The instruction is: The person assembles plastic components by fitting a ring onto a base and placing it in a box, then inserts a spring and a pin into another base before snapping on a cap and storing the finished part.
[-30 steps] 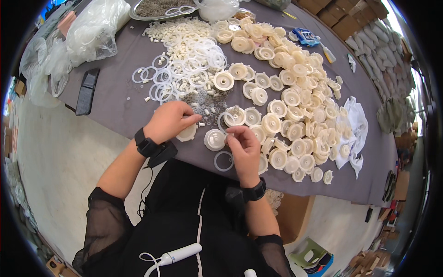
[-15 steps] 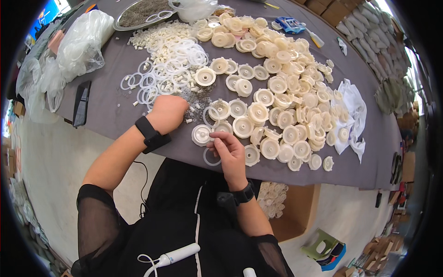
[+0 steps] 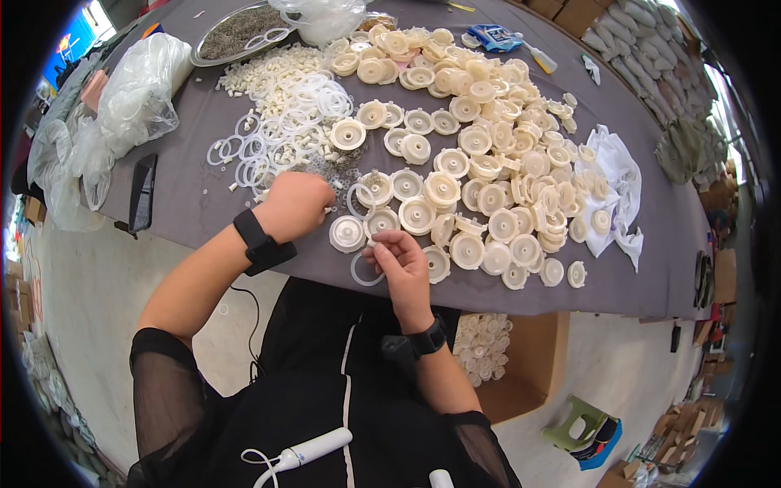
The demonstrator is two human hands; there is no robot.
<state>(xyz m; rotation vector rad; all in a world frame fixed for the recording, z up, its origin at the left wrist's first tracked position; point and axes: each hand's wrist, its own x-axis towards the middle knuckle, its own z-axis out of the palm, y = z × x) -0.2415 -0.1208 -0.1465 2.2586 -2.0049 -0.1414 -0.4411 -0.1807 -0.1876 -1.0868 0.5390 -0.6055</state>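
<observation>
Round white plastic cap (image 3: 347, 234) lies flat, hub up, on the cloth-covered bench (image 3: 191, 195) between a worker's two bare hands, just left of the right hand's (image 3: 404, 272) fingertips and nearer to them than to the left hand (image 3: 294, 205). The right hand pinches what looks like a small white plug (image 3: 372, 243); a translucent ring (image 3: 355, 272) lies on the cap's near side. The left hand curls, knuckles up, beside loose washers (image 3: 348, 177); whether its hidden fingertips grip anything, one cannot tell.

Head-worn fisheye; looks down from close above left hand (image 3: 299, 203), right hand (image 3: 404, 270) and tabletop (image 3: 183, 195).
</observation>
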